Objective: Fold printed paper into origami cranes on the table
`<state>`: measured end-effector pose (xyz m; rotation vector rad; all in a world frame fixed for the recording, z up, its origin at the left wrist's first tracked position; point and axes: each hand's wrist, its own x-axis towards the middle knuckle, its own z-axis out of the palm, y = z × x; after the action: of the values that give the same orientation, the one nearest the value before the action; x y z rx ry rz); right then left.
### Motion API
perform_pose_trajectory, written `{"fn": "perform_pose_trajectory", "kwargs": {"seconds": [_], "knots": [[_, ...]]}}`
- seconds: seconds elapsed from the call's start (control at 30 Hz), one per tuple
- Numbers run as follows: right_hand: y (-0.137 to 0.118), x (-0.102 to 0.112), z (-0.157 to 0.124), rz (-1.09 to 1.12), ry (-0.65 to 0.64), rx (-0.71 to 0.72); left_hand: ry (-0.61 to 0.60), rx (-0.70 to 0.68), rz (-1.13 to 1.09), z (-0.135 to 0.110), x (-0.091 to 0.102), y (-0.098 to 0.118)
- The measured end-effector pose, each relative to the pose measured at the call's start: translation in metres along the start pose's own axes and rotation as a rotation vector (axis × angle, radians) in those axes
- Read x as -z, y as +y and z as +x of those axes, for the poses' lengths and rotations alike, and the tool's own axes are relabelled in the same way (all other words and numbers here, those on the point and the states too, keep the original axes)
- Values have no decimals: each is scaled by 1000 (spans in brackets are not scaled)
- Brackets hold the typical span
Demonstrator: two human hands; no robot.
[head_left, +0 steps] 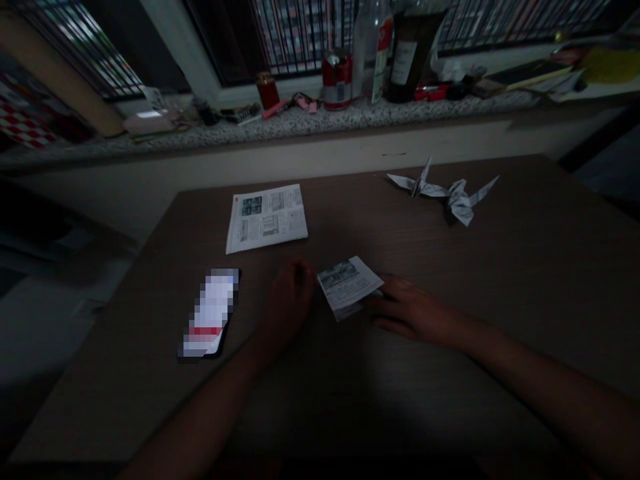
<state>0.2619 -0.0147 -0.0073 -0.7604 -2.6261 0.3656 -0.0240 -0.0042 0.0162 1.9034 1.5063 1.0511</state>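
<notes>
A small folded piece of newspaper (347,283) is in front of me at the middle of the table, its layers slightly apart along the lower right side. My left hand (290,297) is closed, with its fingertips pinched at the paper's left corner. On the other side, my right hand (417,310) grips the right corner, some of its fingers lying against the lower layer. Dim light hides the exact finger contact. A larger folded newspaper sheet (270,219) lies flat beyond my left hand. Two folded paper cranes (463,200) rest at the back right.
A phone (213,310) with a lit, blurred screen lies left of my left hand. Behind the brown table (525,267) runs a stone windowsill (300,127). It carries a red can (337,80), a clear bottle (367,53), a dark container (404,63) and small clutter.
</notes>
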Motion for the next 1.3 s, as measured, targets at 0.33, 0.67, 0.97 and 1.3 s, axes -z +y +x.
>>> {"fn": "perform_pose_trajectory", "kwargs": {"seconds": [0.33, 0.67, 0.97, 1.3], "knots": [[3, 1, 2, 75, -61, -53, -266, -402, 176, -6, 12, 6], [1, 1, 3, 79, -52, -65, -374, -502, 357, -7, 3, -1], [1, 2, 1, 97, -49, -54, -4, -402, 618, 3, 8, -16], [8, 5, -3, 100, -74, -95, -506, -541, 421, -1, 9, -19]]}}
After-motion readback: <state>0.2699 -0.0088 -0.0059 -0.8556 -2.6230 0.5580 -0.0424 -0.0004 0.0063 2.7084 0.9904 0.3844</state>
